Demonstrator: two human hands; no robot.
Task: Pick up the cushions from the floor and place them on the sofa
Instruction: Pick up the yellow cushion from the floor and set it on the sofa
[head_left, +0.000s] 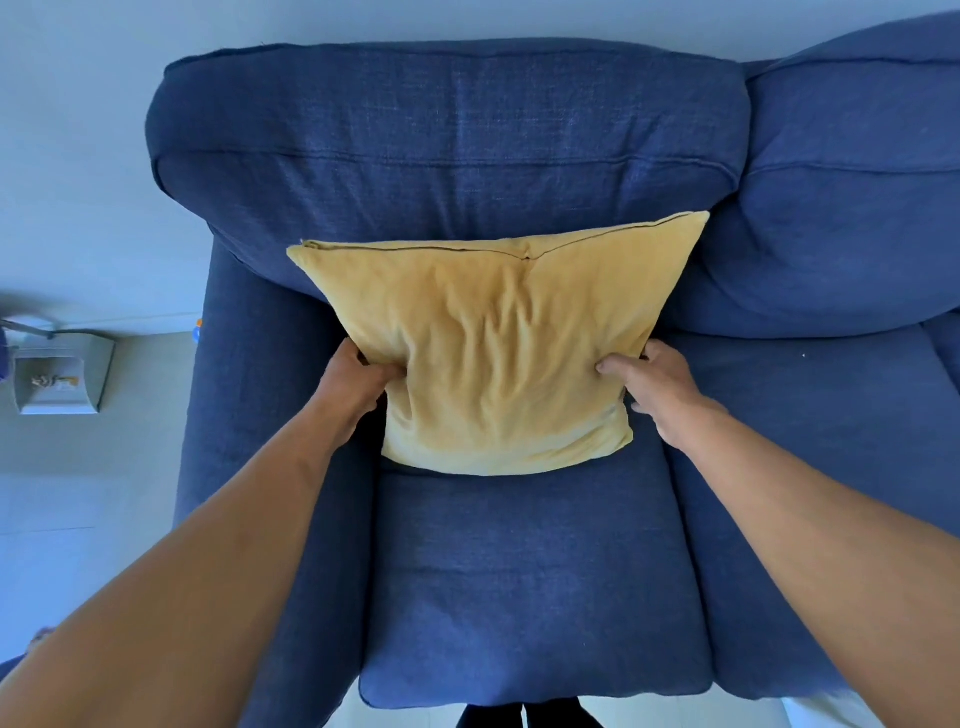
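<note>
Filling most of the frame, a blue sofa (519, 571) is carrying a yellow cushion (498, 353) at centre, leaning against its backrest. Left hand (358, 382) and right hand (657, 387) are both gripping the cushion's lower sides.

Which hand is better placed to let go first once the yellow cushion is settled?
Probably right hand: it only rests on the yellow cushion's edge; left hand bunches fabric.
</note>
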